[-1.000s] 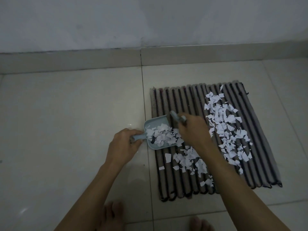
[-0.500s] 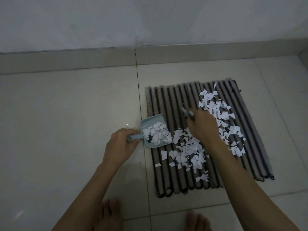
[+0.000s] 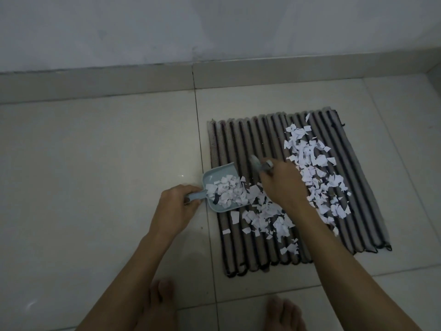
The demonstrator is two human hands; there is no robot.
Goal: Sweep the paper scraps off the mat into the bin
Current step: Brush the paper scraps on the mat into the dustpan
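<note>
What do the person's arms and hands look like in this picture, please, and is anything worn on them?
Both forearms are bare as far as the frame shows: no sleeves, watch or bracelets. The left hand and the right hand wear no gloves, and no rings show, though the light is dim. No markings are visible on either arm.

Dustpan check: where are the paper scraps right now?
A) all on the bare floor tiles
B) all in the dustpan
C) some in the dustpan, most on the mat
C: a small heap sits in the dustpan, while paper scraps cover the mat.
</note>
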